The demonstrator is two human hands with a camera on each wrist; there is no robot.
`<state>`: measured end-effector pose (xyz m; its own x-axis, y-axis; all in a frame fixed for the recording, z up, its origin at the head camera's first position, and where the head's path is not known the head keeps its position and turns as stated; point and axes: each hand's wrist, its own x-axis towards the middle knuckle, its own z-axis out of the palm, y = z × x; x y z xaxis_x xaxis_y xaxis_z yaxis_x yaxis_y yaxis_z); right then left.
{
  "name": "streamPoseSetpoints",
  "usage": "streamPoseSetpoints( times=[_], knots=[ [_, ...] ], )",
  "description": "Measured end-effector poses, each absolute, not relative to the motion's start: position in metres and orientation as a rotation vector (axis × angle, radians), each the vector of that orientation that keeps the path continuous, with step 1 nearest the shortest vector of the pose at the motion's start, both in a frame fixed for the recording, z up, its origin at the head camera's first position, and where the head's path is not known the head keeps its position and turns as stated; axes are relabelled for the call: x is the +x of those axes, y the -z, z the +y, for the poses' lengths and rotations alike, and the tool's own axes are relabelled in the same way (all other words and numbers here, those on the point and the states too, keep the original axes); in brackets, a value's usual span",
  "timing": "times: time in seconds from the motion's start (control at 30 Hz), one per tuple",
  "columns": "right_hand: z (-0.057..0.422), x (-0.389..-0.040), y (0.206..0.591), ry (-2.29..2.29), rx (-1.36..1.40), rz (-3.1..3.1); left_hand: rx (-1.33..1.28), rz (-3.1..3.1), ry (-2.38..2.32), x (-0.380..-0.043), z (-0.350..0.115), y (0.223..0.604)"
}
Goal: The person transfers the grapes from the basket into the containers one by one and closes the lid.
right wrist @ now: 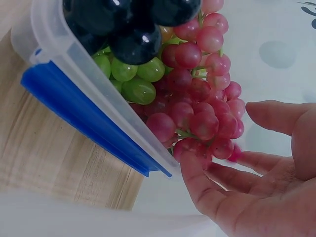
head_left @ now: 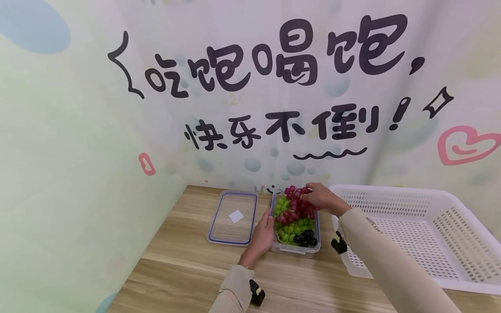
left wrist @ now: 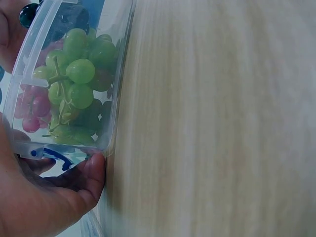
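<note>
A clear plastic container with blue-edged latches stands on the wooden table. In it lie green grapes, dark grapes and a bunch of red grapes heaped at the far end, above the rim. My left hand grips the container's left wall; in the left wrist view its fingertips curve beside a latch, low near the table. My right hand is at the far right of the red bunch. In the right wrist view, thumb and fingers are spread around the bunch's end, one fingertip against a grape.
A clear lid with a blue seal and a white label lies left of the container. To the right is a large white perforated basket, close beside my right forearm. Behind the table hangs a printed wall covering.
</note>
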<state>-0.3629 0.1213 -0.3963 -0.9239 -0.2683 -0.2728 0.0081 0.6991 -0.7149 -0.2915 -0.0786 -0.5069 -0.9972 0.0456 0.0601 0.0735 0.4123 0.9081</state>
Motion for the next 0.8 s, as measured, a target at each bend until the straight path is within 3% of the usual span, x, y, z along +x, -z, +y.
streamPoseSetpoints(
  times=[0.8],
  knots=[
    [0.1266,-0.3647,0.3916,1.092,-0.169,2.578,-0.092,-2.614,1.682,-0.2919,-0.0775,0.5069]
  ],
)
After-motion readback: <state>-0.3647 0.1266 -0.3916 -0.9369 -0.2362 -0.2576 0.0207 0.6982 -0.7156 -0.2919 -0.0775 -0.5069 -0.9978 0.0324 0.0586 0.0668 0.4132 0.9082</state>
